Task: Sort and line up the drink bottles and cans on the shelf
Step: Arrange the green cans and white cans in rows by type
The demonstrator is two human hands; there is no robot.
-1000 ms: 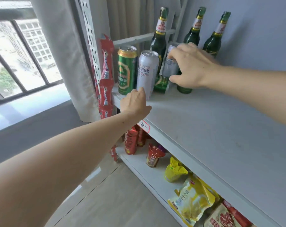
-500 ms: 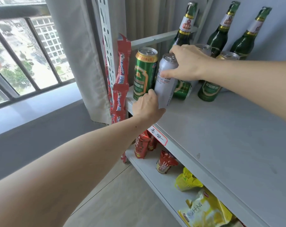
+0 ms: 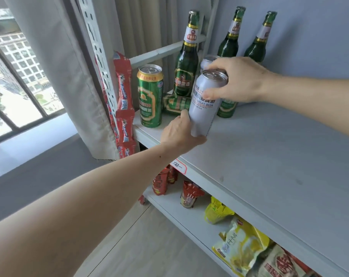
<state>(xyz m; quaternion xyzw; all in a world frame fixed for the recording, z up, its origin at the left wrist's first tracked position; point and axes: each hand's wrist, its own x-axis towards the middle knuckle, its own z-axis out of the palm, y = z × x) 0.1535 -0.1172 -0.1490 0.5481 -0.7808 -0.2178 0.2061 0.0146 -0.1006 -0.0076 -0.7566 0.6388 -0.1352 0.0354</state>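
A silver wheat beer can [image 3: 204,108] stands tilted at the front of the grey shelf [image 3: 269,156]. My right hand [image 3: 237,80] grips its top and my left hand [image 3: 179,134] holds its base. To its left a green beer can [image 3: 149,96] stands upright. A second green can [image 3: 176,102] lies on its side behind them. A second silver can [image 3: 207,62] shows partly behind my right hand. Three green glass bottles [image 3: 186,62] [image 3: 229,43] [image 3: 258,43] stand at the back.
A perforated white upright [image 3: 97,56] with a hanging strip of red snack packs [image 3: 123,104] borders the shelf's left end. A curtain [image 3: 55,66] and window lie further left. The lower shelf [image 3: 169,202] holds red and yellow snack bags [image 3: 239,244].
My right hand left the rear silver can and took the front silver can by its top. My left hand closed on its base, and the can came forward and right, away from the green can.
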